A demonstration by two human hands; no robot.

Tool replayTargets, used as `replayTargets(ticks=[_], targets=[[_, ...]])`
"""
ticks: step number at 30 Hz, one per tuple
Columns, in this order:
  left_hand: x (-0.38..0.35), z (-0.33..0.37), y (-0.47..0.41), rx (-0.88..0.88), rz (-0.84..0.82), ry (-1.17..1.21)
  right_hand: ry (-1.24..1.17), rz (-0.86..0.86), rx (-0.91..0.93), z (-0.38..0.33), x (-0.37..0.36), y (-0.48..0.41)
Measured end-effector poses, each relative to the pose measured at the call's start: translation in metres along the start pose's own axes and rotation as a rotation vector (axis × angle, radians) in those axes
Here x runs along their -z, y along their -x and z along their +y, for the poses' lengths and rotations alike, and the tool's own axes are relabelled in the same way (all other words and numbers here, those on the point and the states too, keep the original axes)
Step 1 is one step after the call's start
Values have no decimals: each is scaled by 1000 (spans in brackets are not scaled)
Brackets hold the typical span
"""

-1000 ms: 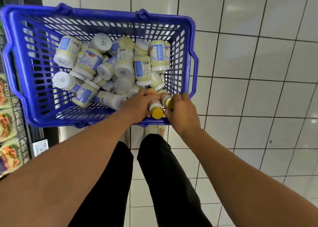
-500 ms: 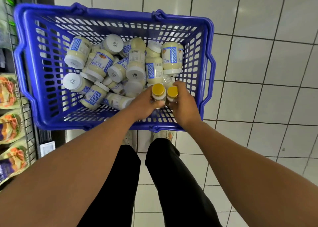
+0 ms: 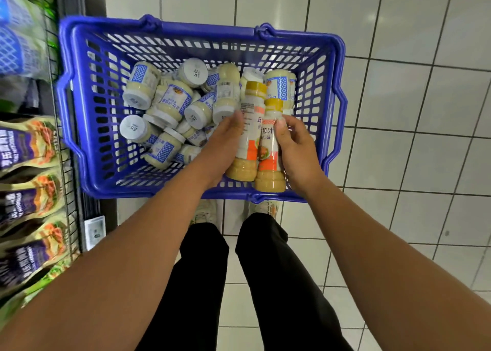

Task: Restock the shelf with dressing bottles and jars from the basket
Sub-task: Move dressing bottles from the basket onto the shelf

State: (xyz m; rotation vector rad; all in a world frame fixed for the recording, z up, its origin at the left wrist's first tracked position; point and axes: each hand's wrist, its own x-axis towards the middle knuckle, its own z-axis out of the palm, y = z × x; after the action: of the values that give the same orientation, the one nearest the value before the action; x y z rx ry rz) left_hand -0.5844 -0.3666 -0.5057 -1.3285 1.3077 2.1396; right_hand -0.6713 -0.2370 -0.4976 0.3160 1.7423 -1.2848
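Both hands hold one dressing bottle each, over the right half of a blue basket. The left hand (image 3: 221, 144) curls round the left side of the left bottle (image 3: 248, 127), its fingertips lying along the label. The right hand (image 3: 296, 144) wraps the right bottle (image 3: 269, 151) from the right. Its thumb presses flat on the front of the label and its fingers are hidden behind.

The two bottles lie side by side and touching, between the two hands. Their yellow-capped necks point away from the person and their pale tan bases point toward them. Each has a white and orange label with printed characters. The right bottle sits a little nearer the person, and its base overlaps the near rim of the basket (image 3: 159, 193). The left bottle's base is just inside that rim.

Behind and to the left of the bottles, a loose heap of jars (image 3: 170, 98) fills the middle of the basket. They are short, with creamy contents, white lids and blue lattice labels, and they lie tilted in all directions.

The basket stands on a floor (image 3: 411, 106) of white tiles. Along the left edge runs a shelf (image 3: 79, 217) with a wire front, holding blurred purple and green pouches (image 3: 25, 151). Below the forearms are legs in black trousers (image 3: 204, 284).
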Motion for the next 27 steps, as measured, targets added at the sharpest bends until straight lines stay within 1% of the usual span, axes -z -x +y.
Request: replayTargets(ticks=[3,7,10,12,16,20,25,27], targets=[[4,11,14,12,-17,71,-76,-4,-39,-13,-7,15],[13,22,38,6,-29,84,-209,-146,-82,-30,-12,40],[19,37,60,-5,-52,99,-201,-170,-79,-44,-16,65],[22,48,77,-33,-48,125,-197,-156,-60,-55,-18,81],[21,78,115,-54,11,183,-183,-112,-8,-86,-23,119],[12,115,157,-52,3,196,-173,-99,71,-123,-32,157],[6,164,216,-175,-18,146,-166,-133,141,-175,-39,208],[5,183,241,-216,-50,135,-155,-151,175,-198,-40,230]])
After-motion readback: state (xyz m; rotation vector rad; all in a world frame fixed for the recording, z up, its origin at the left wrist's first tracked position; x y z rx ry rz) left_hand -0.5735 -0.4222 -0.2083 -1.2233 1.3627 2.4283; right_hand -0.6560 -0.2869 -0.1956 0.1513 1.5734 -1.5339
